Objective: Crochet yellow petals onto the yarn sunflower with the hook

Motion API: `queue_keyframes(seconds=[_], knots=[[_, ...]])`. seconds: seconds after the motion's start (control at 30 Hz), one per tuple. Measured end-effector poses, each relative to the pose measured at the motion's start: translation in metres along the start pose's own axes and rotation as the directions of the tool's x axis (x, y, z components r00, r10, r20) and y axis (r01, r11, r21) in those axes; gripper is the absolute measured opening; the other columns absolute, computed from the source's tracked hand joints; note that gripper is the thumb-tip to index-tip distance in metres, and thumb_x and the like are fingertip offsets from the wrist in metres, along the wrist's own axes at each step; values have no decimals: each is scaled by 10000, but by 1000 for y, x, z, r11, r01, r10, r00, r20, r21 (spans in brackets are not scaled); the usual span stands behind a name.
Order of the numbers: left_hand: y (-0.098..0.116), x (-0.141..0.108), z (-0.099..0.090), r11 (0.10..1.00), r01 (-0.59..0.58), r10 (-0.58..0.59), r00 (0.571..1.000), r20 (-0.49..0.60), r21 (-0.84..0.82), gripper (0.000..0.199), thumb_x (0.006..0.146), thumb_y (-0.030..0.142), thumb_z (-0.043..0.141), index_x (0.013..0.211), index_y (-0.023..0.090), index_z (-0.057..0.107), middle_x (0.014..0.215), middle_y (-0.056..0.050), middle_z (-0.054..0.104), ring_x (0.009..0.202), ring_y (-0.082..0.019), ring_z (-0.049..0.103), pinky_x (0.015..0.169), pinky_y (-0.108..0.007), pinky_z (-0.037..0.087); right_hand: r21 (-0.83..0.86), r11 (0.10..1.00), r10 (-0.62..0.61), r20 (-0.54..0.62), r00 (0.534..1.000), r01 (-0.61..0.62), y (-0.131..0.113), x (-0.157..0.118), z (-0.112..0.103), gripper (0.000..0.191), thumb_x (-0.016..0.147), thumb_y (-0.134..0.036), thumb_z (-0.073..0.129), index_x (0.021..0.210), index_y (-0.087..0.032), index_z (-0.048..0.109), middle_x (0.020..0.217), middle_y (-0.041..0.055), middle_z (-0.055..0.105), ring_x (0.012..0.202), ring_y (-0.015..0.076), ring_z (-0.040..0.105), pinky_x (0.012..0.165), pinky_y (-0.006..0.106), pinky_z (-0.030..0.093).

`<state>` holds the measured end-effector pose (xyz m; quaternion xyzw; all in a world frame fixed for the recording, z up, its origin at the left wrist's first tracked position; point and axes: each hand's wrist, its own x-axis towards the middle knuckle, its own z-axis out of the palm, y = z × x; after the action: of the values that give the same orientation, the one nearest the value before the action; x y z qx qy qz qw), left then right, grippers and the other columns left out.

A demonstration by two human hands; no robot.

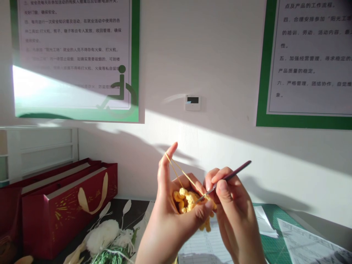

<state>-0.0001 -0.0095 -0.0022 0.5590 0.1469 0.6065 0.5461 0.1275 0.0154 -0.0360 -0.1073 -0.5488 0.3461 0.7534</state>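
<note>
My left hand (176, 212) is closed around a yellow crochet piece (187, 200), with a bumpy, ruffled texture. A strand of yellow yarn (177, 167) loops over its raised index finger and runs down to the piece. In my right hand (231, 201) is a crochet hook (236, 171) with a dark purplish handle and a metal shaft, gripped between thumb and fingers. The hook's tip meets the yellow stitches near my left thumb. Part of the piece is hidden behind the left thumb and palm, and some of it hangs below.
Red gift bags (71, 209) stand at the left. White and green yarn (110, 238) lies beside them on the dark table. Printed sheets (203, 245) lie under my hands, and a green cutting mat (275, 220) is at right. Behind is a wall with a thermostat (193, 103) and posters (134, 55).
</note>
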Motion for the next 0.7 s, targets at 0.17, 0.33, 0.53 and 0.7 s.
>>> queue_keyframes(seconds=[0.17,0.33,0.53,0.7], knots=[[1,0,2,1000,-11,10,997,-71,-5,1137,739,228,940,1599,484,243,782,41,680,613,-125,581,551,-201,484,-138,968,-212,4,977,210,6,-1,1,89,1042,-279,593,986,-272,662,863,-4,691,816,137,680,737,268,560],[-4,3,-1,999,-29,30,997,-72,14,1153,741,200,938,1601,496,230,793,42,691,639,-143,637,577,-222,497,-169,956,-257,-87,963,240,9,-5,4,75,1041,-283,601,999,-288,664,853,-15,696,807,132,688,671,237,536],[-5,3,-3,999,-7,9,999,-38,42,1122,752,259,942,1594,489,237,845,23,709,665,-158,664,568,-221,491,-56,992,-124,-153,980,117,7,-3,0,118,1015,-355,642,940,-264,652,819,-18,714,565,80,565,592,233,508],[-3,3,-3,999,-3,5,999,-54,44,1105,732,252,947,1597,423,281,815,25,680,617,-120,589,553,-197,466,-22,999,-42,-174,984,39,4,-2,-3,144,999,-378,662,940,-255,616,789,-24,716,499,48,502,492,172,402]])
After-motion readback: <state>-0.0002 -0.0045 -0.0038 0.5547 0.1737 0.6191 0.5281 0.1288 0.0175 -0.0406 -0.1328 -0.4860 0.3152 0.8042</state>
